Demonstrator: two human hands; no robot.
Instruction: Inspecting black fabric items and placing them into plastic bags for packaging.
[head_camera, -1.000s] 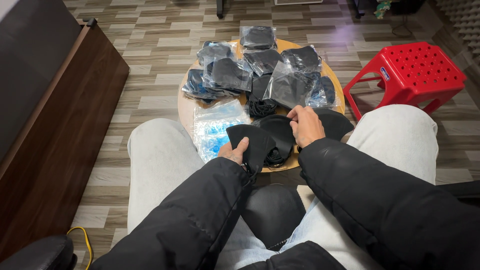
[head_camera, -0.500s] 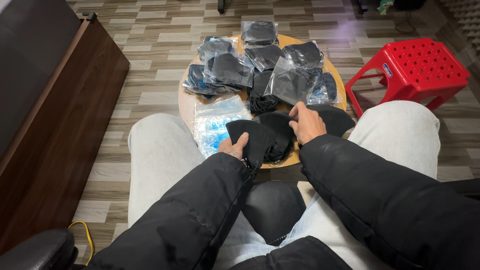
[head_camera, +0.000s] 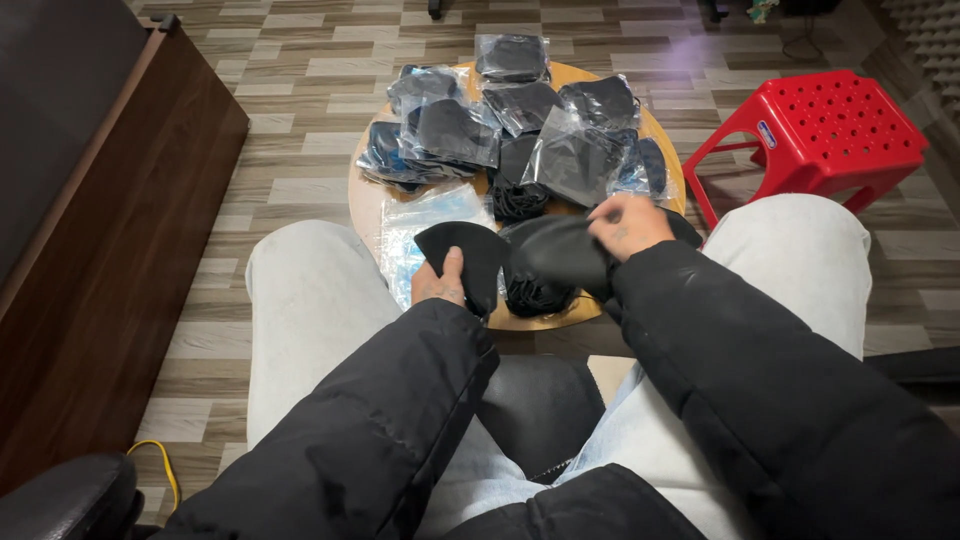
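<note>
Black mask (head_camera: 462, 258) in left hand (head_camera: 438, 284), clear packets (head_camera: 520, 130) behind — round table (head_camera: 365, 205)

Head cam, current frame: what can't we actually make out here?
- Head view: the left hand shows only thumb and knuckles; its fingers are hidden behind the black mask it holds.
- The right hand fingertips are hidden in the second black mask.
- The round table top is mostly covered by bagged masks; their count cannot be told.
- Legs of the red stool are partly hidden by the knee.
</note>
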